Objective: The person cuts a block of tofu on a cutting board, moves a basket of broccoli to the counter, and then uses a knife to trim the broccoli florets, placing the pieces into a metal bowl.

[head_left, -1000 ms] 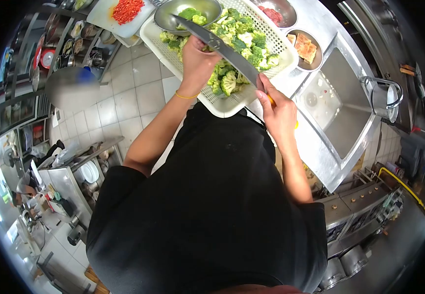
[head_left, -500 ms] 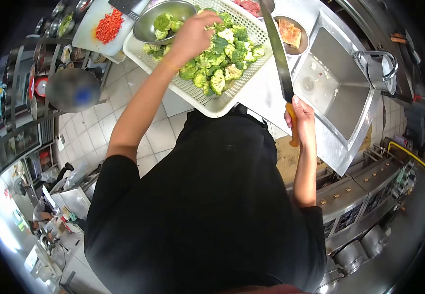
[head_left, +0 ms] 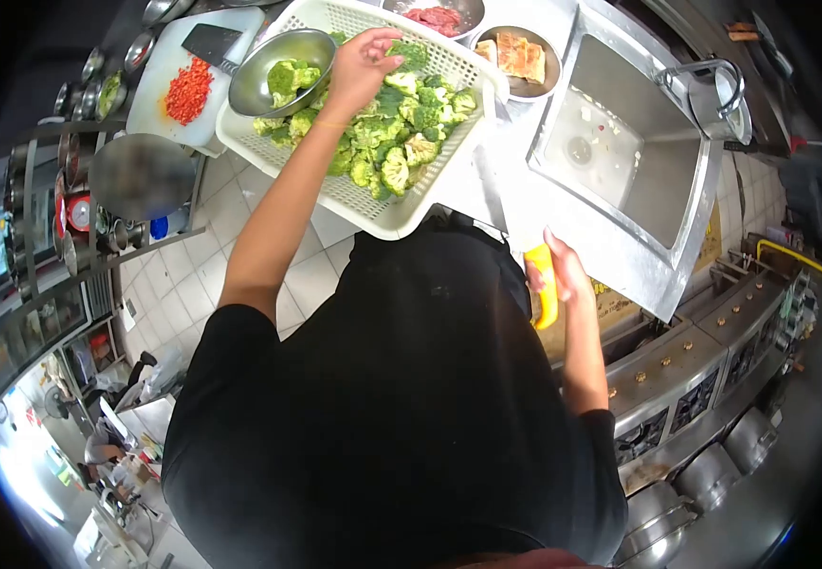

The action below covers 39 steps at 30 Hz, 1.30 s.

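My left hand (head_left: pixel 362 74) is over the far side of a white plastic basket (head_left: pixel 394 216) heaped with broccoli florets (head_left: pixel 397 119). Its fingers are slightly bent and apart, beside a dark green floret; no held piece is evident. A steel bowl (head_left: pixel 252 87) with a few green pieces rests on the basket's left part. At the right, my right hand (head_left: pixel 570 270) is closed round the yellow handle of a long knife (head_left: pixel 543 284). The knife's blade (head_left: pixel 490 190) points up and left, close to the basket's right side.
Left of the basket, a white cutting board (head_left: pixel 150 104) carries chopped red pepper (head_left: pixel 189 91) and a dark-bladed cleaver (head_left: pixel 210 43). Bowls of raw meat (head_left: pixel 433 19) and browned slabs (head_left: pixel 522 59) stand behind. A steel sink (head_left: pixel 662 180) and a stove (head_left: pixel 686 360) lie to the right.
The knife has swung left and lower, its blade turning edge-on beside the basket. My left hand has drawn back slightly from over the broccoli, and the whole view has shifted.
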Motion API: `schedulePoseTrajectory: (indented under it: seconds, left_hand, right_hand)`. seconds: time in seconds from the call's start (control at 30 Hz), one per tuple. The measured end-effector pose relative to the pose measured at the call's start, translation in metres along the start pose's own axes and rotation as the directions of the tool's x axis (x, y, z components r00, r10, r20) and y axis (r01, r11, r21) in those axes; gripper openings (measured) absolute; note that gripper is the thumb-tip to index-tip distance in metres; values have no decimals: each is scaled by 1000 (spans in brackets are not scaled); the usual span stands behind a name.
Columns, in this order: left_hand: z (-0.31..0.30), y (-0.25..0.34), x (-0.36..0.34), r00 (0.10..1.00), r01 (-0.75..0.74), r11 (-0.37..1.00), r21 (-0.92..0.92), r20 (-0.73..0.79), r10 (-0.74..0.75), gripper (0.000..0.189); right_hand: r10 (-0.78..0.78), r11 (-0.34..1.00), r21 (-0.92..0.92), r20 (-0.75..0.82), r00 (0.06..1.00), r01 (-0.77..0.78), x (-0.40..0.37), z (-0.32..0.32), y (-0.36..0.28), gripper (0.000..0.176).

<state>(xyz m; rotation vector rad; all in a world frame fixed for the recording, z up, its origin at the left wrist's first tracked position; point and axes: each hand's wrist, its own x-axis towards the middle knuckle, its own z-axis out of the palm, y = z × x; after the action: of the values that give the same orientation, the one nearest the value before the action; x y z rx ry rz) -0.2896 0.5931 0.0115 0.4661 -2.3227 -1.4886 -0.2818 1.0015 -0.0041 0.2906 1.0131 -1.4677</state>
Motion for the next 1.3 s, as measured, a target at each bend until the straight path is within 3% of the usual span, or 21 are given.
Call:
schedulePoseTrajectory:
  seconds: [0.07, 0.1, 0.13, 0.2, 0.27, 0.33, 0.4, 0.47, 0.53, 0.57, 0.6, 0.63, 0.73, 0.77, 0.9, 0.97, 1.0, 1.07, 1.1, 1.17, 1.3]
  left_hand:
    - [-15, 11, -19, 998, 13, 852, -524, -43, -42, 32]
    - [-23, 17, -32, 994, 100, 739, -666, 27, -111, 37]
    - [-26, 13, -41, 993, 98, 740, -665, 13, -119, 37]
    - [-27, 8, -60, 986, 141, 253, -957, 115, -118, 41]
    - [-26, 14, -71, 985, 144, 178, -974, 123, -120, 42]
    - [-28, 14, -79, 971, 238, -82, -968, 234, 56, 38]
    - [-28, 10, -85, 977, 212, -79, -974, 210, 33, 35]
    - [-25, 17, -90, 994, 90, 206, -974, 100, 39, 34]
    - [-26, 27, -96, 996, 79, 197, -977, 87, 31, 35]
    - [-26, 31, -100, 996, 86, 120, -989, 86, -8, 37]
    - [-26, 33, -103, 995, 92, 42, -995, 90, -44, 40]
    - [-23, 23, -106, 997, 83, 49, -995, 83, 0, 41]
    - [-26, 2, -114, 991, 120, -65, -991, 116, 63, 41]
    - [-24, 19, -118, 989, 85, 43, -995, 79, -124, 40]
    - [-21, 19, -124, 997, 74, -64, -995, 76, -20, 37]
    - [-15, 26, -122, 982, -8, 86, -996, -24, -189, 38]
    - [-13, 24, -122, 982, -6, 84, -996, -22, -189, 38]
    - [-10, 24, -120, 948, -138, 446, -884, -249, -199, 42]
    - [-9, 26, -119, 949, -137, 445, -885, -246, -197, 42]
    - [-6, 37, -118, 909, -159, 617, -771, -358, -213, 42]
    - [-4, 58, -119, 930, -108, 572, -813, -287, -232, 45]
  right_hand:
    - [4, 1000, -10, -58, 998, -4, -8, -1, -1, 46]
    - [-75, 989, -135, -117, 990, 59, -10, 2, -4, 44]
    - [-160, 959, -260, -166, 973, 113, -12, 6, -8, 42]
    - [-198, 939, -310, -139, 970, 147, -6, 29, -18, 42]
    - [-382, 825, -496, -134, 914, 273, 9, 56, -26, 41]
    - [-453, 776, -527, -86, 887, 345, 21, 85, -35, 40]
    - [-556, 606, -708, -50, 830, 363, 29, 111, -41, 37]
    - [-665, 417, -815, 28, 746, 402, 36, 126, -45, 39]
    - [-754, 247, -862, 116, 646, 443, 43, 141, -44, 37]
    - [-747, 246, -862, 123, 653, 443, 48, 147, -43, 37]
    - [-801, 74, -865, 245, 546, 497, 53, 152, -42, 38]
    - [-827, -101, -844, 366, 426, 527, 57, 157, -41, 39]
    - [-778, -215, -876, 421, 467, 432, 55, 175, -41, 39]
    - [-786, -243, -858, 448, 427, 453, 58, 177, -39, 39]
    - [-768, -243, -872, 441, 465, 425, 60, 183, -37, 38]
    - [-768, -242, -868, 445, 460, 434, 61, 183, -37, 38]
    - [-769, -241, -869, 442, 462, 432, 59, 183, -37, 38]
    - [-762, -174, -881, 404, 507, 441, 57, 183, -37, 38]
    - [-764, -173, -882, 402, 505, 439, 57, 182, -36, 38]
    - [-767, -66, -861, 367, 526, 504, 59, 175, -33, 36]
    - [-775, 53, -857, 288, 563, 512, 55, 160, -24, 35]
